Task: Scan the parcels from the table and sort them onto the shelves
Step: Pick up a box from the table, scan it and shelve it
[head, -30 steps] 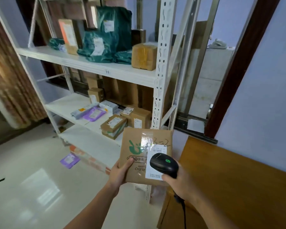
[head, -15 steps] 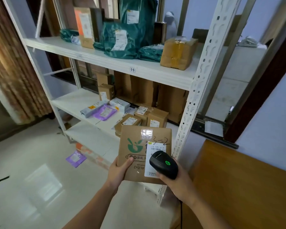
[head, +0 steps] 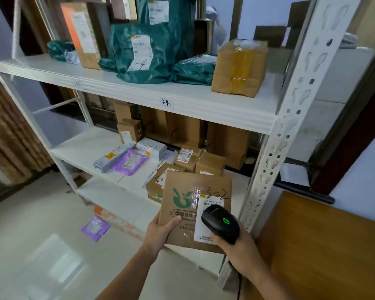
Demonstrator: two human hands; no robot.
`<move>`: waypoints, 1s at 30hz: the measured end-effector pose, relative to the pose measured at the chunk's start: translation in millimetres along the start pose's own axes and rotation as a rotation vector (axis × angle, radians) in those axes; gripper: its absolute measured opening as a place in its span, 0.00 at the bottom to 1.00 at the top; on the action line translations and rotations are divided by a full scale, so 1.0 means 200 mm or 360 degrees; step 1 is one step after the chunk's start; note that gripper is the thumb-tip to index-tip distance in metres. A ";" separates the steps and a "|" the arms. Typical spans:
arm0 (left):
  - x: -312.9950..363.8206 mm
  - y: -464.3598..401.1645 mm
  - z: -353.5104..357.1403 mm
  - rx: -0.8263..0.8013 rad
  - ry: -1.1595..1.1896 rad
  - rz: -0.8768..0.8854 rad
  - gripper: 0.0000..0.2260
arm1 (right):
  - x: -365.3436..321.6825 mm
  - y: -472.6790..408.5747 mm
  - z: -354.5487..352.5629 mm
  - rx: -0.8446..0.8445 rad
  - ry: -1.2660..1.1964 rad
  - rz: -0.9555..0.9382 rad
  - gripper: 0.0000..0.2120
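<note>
Low in the centre of the frame, the left hand point(head: 160, 232) grips a flat brown parcel point(head: 188, 204) by its lower left corner, thumb pressed on its face. The parcel bears a green logo, a white label and a handwritten "3-2". The right hand point(head: 238, 245) is wrapped round a black scanner point(head: 221, 223) with a lit green dot, its head over the label. Behind stands a white shelf rack point(head: 266, 161) with boxes and green bags. The wooden worktop point(head: 325, 245) fills the lower right.
</note>
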State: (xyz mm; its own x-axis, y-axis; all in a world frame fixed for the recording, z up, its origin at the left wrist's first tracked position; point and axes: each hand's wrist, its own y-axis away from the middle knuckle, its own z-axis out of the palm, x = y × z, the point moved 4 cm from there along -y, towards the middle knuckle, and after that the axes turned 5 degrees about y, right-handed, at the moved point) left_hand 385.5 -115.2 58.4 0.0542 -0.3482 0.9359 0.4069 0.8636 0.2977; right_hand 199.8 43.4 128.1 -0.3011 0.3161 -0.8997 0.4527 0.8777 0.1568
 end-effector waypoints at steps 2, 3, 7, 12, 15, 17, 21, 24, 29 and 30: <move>0.02 -0.09 0.01 0.0012 -0.0014 -0.0017 0.17 | 0.00 -0.10 -0.01 0.0000 0.0019 0.0017 0.24; 0.03 -0.13 0.02 0.0010 -0.0024 -0.0016 0.15 | 0.00 -0.15 -0.01 0.0006 0.0022 0.0029 0.23; 0.05 -0.27 0.05 -0.0012 -0.0045 -0.0046 0.11 | 0.02 -0.28 -0.01 0.0002 0.0000 0.0088 0.22; 0.03 -0.43 0.06 -0.0088 -0.0085 -0.0123 0.23 | 0.05 -0.39 0.00 0.0055 -0.0037 0.0157 0.27; 0.00 -0.53 0.07 -0.0126 -0.0133 -0.0180 0.28 | 0.05 -0.43 0.01 0.0116 -0.0008 0.0190 0.28; -0.02 -0.61 0.06 -0.0169 -0.0178 -0.0212 0.24 | 0.06 -0.46 0.02 0.0175 0.0046 0.0226 0.33; -0.03 -0.75 0.04 -0.0227 -0.0264 -0.0280 0.20 | 0.09 -0.52 0.08 0.0372 0.0082 0.0211 0.33; -0.02 -0.84 0.01 -0.0303 -0.0362 -0.0272 0.18 | 0.08 -0.56 0.14 0.0431 0.0084 0.0285 0.36; -0.05 -1.01 -0.06 -0.0394 -0.0491 -0.0279 0.26 | 0.06 -0.61 0.24 0.0436 0.0038 0.0423 0.34; -0.05 -1.04 -0.07 -0.0394 -0.0545 -0.0272 0.30 | 0.07 -0.62 0.26 0.0444 0.0048 0.0440 0.30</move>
State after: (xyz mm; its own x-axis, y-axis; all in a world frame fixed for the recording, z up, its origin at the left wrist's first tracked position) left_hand 313.1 -295.8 -14.7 -0.3204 -0.3018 0.8979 0.5917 0.6765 0.4385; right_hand 182.8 -78.8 74.6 -0.1588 0.5409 -0.8260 0.7296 0.6279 0.2710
